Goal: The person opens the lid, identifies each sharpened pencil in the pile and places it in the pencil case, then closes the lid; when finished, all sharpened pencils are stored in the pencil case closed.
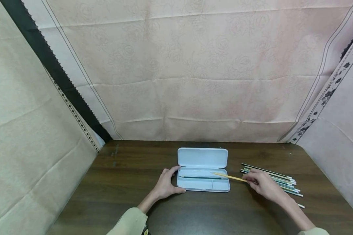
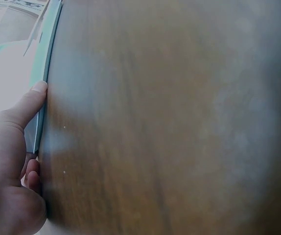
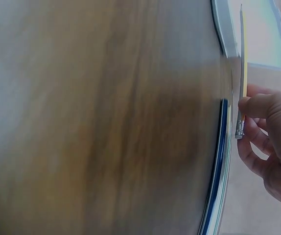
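Note:
An open light-blue pencil case (image 1: 202, 157) lies on the table, its lid tipped back. My left hand (image 1: 166, 184) holds its left end, thumb along the front edge and forefinger at the rear corner near the hinge. In the left wrist view the thumb (image 2: 33, 95) presses the case's rim. One dark green pencil (image 1: 201, 178) lies lengthwise inside. My right hand (image 1: 263, 184) pinches a yellow pencil (image 1: 230, 177) near its eraser end, the sharpened tip pointing left over the tray. In the right wrist view, thumb and fingers close around the yellow pencil (image 3: 244, 54).
Several pencils (image 1: 285, 183) lie in a loose bundle to the right of the case, partly beneath my right hand. The brown wooden table (image 1: 129, 169) ends at a cream patterned cloth (image 1: 194, 65) behind, with more cloth hanging at both sides.

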